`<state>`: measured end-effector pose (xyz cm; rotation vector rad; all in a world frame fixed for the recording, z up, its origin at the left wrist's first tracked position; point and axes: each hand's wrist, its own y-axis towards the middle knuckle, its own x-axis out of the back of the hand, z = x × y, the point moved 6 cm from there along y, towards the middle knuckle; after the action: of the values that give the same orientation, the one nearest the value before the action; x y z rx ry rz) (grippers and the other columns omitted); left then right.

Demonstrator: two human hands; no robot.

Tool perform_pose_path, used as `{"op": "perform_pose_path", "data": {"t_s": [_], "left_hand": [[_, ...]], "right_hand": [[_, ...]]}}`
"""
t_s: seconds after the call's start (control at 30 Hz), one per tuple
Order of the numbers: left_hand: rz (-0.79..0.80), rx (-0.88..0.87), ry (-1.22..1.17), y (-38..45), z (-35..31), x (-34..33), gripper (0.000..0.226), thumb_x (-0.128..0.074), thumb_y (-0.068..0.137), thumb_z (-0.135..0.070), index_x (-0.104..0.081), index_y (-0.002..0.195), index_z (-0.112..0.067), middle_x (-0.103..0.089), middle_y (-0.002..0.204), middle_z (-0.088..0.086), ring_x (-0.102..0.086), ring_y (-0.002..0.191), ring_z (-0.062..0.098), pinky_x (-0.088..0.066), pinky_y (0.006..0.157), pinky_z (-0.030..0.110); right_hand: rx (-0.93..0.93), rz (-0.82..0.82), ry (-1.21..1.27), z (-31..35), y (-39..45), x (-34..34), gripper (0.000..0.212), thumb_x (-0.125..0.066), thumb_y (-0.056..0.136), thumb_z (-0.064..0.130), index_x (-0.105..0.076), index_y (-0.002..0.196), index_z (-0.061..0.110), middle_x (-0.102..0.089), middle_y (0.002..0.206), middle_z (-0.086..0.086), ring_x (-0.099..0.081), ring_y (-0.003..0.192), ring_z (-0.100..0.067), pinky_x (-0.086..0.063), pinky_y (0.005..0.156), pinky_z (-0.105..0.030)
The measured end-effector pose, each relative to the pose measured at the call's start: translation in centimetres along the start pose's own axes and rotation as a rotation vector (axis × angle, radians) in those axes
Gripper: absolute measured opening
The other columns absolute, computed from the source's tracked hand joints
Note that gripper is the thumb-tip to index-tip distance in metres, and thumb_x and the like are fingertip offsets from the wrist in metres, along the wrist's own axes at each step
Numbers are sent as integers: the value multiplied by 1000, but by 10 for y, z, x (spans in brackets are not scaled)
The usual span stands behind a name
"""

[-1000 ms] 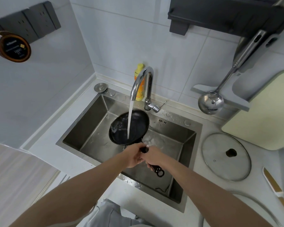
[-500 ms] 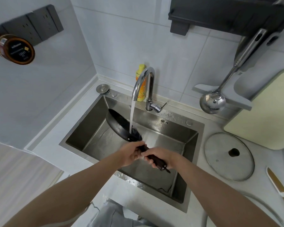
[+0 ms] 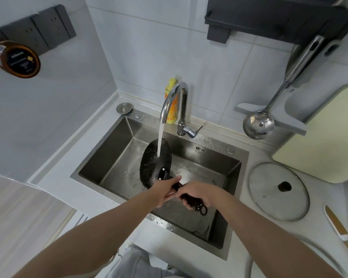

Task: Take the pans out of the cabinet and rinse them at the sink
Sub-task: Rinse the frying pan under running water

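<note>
A small black frying pan is held over the steel sink, turned on edge so its underside shows. Water runs from the chrome faucet onto the pan's upper part. My left hand grips the black handle close to the pan. My right hand grips the same handle further back, with the handle's ring end sticking out below it.
A glass lid lies on the counter right of the sink. A steel ladle hangs on the wall beside a pale cutting board. A yellow bottle stands behind the faucet. A knife lies at far right.
The pan has been rolled from face-up under the stream to on edge, its underside now facing me. Both hands stayed on the handle.
</note>
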<state>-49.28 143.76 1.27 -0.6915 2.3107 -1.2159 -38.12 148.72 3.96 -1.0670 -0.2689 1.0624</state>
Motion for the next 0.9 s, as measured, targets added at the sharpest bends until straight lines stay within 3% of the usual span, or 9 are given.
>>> {"op": "perform_pose_path", "data": {"t_s": [0.1,0.17,0.23,0.33,0.4,0.6,0.7,0.9], "left_hand": [[-99,-10,90,6,5,5,36,-88,72,-34,-62,68,-10,-52,47,1,-45,36,10,-45,41,21],[-98,-2,118,7,10,6,36,-85,75,-36,-64,68,-8,-54,52,4,-46,39,13,-42,42,21],[-68,25,126,5,15,4,32,-81,81,-34,-67,77,-6,-58,63,8,-51,48,17,-46,46,24],[-25,67,100,0,17,0,20,-73,87,-25,-66,85,-6,-64,64,7,-58,51,18,-51,43,25],[10,103,66,-6,17,-2,16,-67,89,-24,-65,89,-8,-68,66,5,-62,58,17,-55,52,28],[163,110,-5,-12,10,-13,25,-52,99,-22,-62,112,-3,-68,101,12,-62,77,22,-51,79,32],[181,75,-34,-10,9,-13,35,-54,101,-22,-61,126,1,-66,111,12,-63,73,20,-54,70,29],[184,56,-25,-9,6,-6,28,-62,97,-24,-63,115,-4,-67,99,8,-60,66,18,-51,68,27]], "right_hand": [[32,-95,-210,3,5,-3,25,-81,77,20,-59,77,8,-58,56,0,-53,46,-12,-49,47,-25],[35,-109,-216,-2,10,-5,32,-87,70,24,-61,78,8,-57,58,0,-53,47,-12,-50,48,-24],[36,-83,-185,-10,11,-6,29,-86,73,21,-61,83,8,-57,60,0,-53,49,-11,-50,50,-24],[44,-27,-148,-19,9,-1,25,-80,77,19,-61,91,10,-58,64,2,-53,52,-10,-49,49,-23],[41,-1,-134,-20,6,3,28,-80,77,20,-60,93,10,-59,66,3,-53,53,-8,-47,48,-22],[-14,15,109,-20,10,11,15,-70,88,13,-56,91,9,-60,67,2,-52,51,-4,-46,45,-17],[-21,34,213,-23,13,7,17,-71,88,15,-55,91,10,-58,69,1,-51,50,-3,-47,44,-15],[-4,62,339,-24,15,-5,18,-71,91,16,-55,95,9,-56,69,1,-51,50,-3,-48,45,-15]]}}
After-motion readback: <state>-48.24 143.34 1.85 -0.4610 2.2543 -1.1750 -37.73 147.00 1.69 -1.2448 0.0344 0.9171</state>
